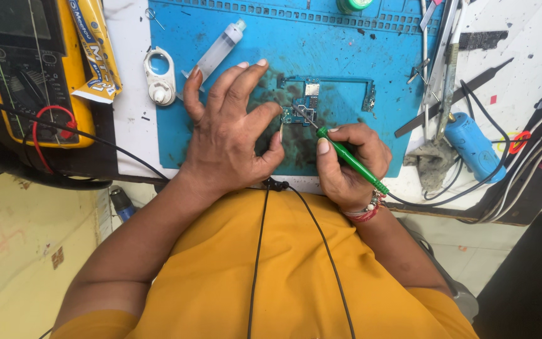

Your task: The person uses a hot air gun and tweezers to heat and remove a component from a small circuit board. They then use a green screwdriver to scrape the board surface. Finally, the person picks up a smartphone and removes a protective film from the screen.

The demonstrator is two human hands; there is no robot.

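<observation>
A green-handled soldering iron (352,164) is pinched pen-style in the right hand (349,164), thumb and fingers closed round the slim plastic shaft, metal tip laid on a small blue-green circuit board (305,107). The board, thin and L-shaped with a long narrow arm running right, lies flat on a blue silicone work mat (346,50), mid-mat, stained dark around it. The left hand (230,135) is spread, fingers fanned over the mat, index fingertip pressed at the board's left edge, thumb curled toward the iron. A black cord (434,199) trails right from the iron's handle. Far left on the mat a clear plastic syringe (219,50) is seen, beside it a white oval ring-shaped part (160,76). A yellow multimeter (29,69) sits at far left. A blue cylindrical tool (472,145) and metal tweezers (450,63) lie at right.
</observation>
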